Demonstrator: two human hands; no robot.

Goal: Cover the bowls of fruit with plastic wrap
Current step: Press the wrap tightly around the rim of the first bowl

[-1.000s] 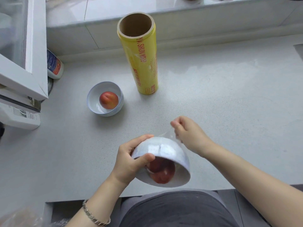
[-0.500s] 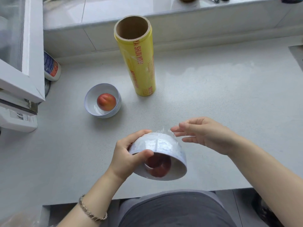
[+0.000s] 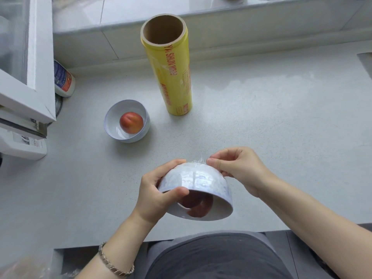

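A white bowl (image 3: 201, 182) is held above the counter's front edge, tipped so its mouth faces me. Clear plastic wrap (image 3: 198, 160) clings over its outside, and red fruit (image 3: 196, 204) shows through the covered mouth. My left hand (image 3: 159, 192) grips the bowl's left rim, thumb across the opening. My right hand (image 3: 239, 168) pinches a bunched end of wrap against the bowl's base. A second white bowl (image 3: 112, 125) stands uncovered on the counter at the far left with one peach (image 3: 131, 122) in it. A yellow roll of plastic wrap (image 3: 171, 71) stands upright behind it.
A white window frame (image 3: 38, 81) juts over the counter's left side, with a white appliance (image 3: 22, 143) below it and a blue-and-red labelled bottle (image 3: 63, 79) lying behind. A raised sill (image 3: 261, 27) runs along the back. The grey counter (image 3: 281, 127) stretches to the right.
My right hand went from spread fingers beside the bowl to a pinch on the wrap at the bowl's base. My left hand keeps the bowl tipped in about the same place.
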